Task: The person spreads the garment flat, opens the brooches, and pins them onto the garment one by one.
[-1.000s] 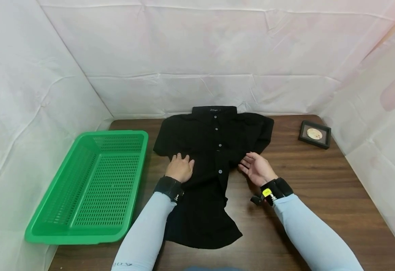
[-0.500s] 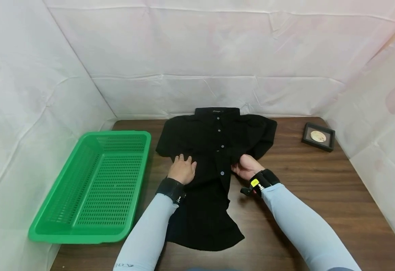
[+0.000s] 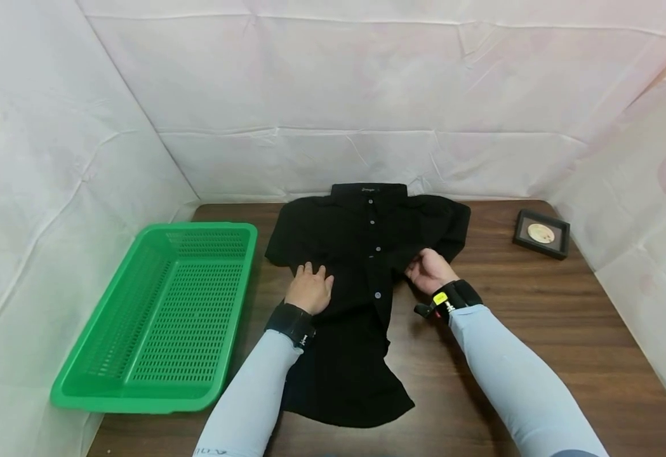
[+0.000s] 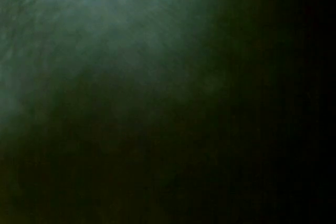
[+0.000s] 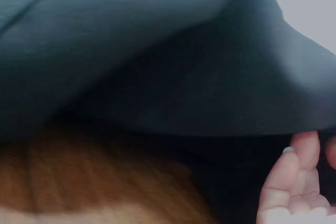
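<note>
White sheeting [image 3: 333,76] with faint pink blotches walls in a brown, wood-grained tabletop [image 3: 538,343], where my head camera looks down on a person at work with both hands on a short-sleeved black shirt [image 3: 355,330]. Collar at the far edge and hem toward the wearer of my rig, the shirt lies across the middle of the tabletop, pale buttons running down its front, its body narrowing at the waist before flaring at the bottom. Fingers spread, the left hand [image 3: 310,291] rests on the cloth near the shirt's left side, gripping nothing. Across from it, the right hand [image 3: 428,271] curls its fingers at the opposite side, just below the sleeve, and pinches the edge of the fabric. From my right-wrist camera, I see fingertips at the lower corner meeting the border of the dark cloth, which arches above the wood; my left-wrist view is too dark and blurred to read. Pale blue sleeves [image 3: 247,406] cover the person's forearms, and black straps [image 3: 290,324] circle both wrists. To the left, near the shirt but apart from it, sits a green plastic basket [image 3: 242,298] with a slotted bottom. Toward the far right corner, I make out a small black frame [image 3: 566,242] holding a pale oval piece.
</note>
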Demonstrator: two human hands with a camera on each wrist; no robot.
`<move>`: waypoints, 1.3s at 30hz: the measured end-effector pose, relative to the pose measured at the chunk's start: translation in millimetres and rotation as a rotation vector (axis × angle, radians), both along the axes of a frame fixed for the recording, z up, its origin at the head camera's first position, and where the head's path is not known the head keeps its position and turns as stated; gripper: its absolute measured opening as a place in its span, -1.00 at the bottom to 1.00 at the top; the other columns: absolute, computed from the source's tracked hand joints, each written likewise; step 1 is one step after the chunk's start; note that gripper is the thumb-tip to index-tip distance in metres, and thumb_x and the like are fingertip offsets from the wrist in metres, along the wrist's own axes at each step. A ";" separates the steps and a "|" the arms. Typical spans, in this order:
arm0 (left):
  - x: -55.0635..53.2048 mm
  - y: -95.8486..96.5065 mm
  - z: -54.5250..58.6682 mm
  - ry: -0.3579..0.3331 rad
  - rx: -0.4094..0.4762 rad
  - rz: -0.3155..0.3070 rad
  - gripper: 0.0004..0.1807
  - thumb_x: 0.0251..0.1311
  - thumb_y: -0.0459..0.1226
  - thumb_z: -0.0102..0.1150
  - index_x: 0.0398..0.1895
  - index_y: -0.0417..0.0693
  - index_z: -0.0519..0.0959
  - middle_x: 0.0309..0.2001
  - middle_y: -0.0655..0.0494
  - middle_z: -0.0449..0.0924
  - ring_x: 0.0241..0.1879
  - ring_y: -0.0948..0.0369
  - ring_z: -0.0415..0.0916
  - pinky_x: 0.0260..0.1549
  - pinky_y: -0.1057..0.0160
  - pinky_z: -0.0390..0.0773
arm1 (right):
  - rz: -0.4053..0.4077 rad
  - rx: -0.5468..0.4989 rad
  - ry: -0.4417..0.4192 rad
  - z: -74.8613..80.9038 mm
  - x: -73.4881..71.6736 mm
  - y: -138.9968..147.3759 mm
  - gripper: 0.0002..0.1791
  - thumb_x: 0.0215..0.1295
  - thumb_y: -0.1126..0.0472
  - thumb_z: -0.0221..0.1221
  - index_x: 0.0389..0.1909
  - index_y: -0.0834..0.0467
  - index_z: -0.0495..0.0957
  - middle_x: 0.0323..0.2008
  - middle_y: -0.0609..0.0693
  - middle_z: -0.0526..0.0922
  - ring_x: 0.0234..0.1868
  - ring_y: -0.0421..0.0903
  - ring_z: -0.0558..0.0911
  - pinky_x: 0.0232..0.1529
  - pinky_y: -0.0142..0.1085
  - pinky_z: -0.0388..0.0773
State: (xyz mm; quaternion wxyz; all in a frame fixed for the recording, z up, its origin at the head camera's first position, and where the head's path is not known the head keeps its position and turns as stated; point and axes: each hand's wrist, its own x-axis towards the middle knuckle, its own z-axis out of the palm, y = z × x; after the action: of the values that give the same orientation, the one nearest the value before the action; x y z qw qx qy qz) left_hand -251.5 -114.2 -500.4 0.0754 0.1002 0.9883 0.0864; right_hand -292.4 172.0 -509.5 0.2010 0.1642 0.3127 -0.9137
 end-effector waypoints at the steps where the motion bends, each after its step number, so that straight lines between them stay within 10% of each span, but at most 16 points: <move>1: 0.1 0.1 -0.1 -0.001 -0.001 -0.001 -0.44 0.49 0.00 -0.28 0.35 -0.14 0.36 0.35 -0.34 0.20 0.34 -0.20 0.16 0.24 -0.06 0.28 | -0.014 -0.013 0.008 -0.1 -2.1 3.7 -0.79 0.51 0.31 -0.17 -0.31 0.08 0.40 -0.34 -0.05 0.54 -0.17 -0.13 0.54 -0.03 -0.28 0.41; 6: 0.6 -0.2 -1.9 0.017 0.007 -0.006 -0.45 0.49 -0.01 -0.26 0.33 -0.15 0.38 0.34 -0.35 0.22 0.33 -0.20 0.18 0.23 -0.07 0.29 | -0.047 -0.022 0.014 -3.0 -12.5 19.2 -0.89 0.53 0.14 -0.10 -0.13 0.00 0.40 -0.29 -0.05 0.60 -0.16 -0.15 0.57 -0.03 -0.26 0.43; 14: 1.0 0.5 -3.0 0.033 0.008 0.000 -0.46 0.49 -0.02 -0.24 0.32 -0.16 0.39 0.33 -0.35 0.23 0.32 -0.21 0.19 0.22 -0.08 0.30 | 0.118 0.143 0.061 -2.5 -19.1 15.0 -0.79 0.53 0.27 -0.13 -0.26 0.07 0.47 -0.33 -0.08 0.60 -0.24 -0.18 0.56 -0.10 -0.30 0.45; 25: 3.3 1.6 -2.3 0.044 0.013 -0.005 -0.47 0.48 -0.04 -0.20 0.31 -0.19 0.40 0.32 -0.37 0.25 0.31 -0.22 0.20 0.23 -0.09 0.29 | 0.270 0.018 -0.002 -3.9 -24.8 8.9 -0.76 0.54 0.25 -0.16 -0.19 0.12 0.50 -0.20 -0.11 0.58 -0.20 -0.19 0.54 -0.08 -0.33 0.42; 39: -0.1 1.2 -4.0 0.040 0.029 0.007 -0.46 0.48 -0.02 -0.22 0.31 -0.17 0.40 0.32 -0.36 0.24 0.32 -0.22 0.19 0.25 -0.09 0.26 | 0.108 0.330 -0.020 -0.3 -19.4 0.4 -0.87 0.43 0.35 0.02 -0.24 0.11 0.27 -0.60 -0.08 0.33 -0.53 -0.17 0.39 -0.31 -0.32 0.44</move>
State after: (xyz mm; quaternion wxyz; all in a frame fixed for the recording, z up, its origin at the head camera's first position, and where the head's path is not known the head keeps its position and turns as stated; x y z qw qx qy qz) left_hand -251.6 -113.0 -504.3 0.0538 0.0994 0.9887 0.0988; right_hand -311.8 172.4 -509.8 0.2232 0.1872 0.4645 -0.8363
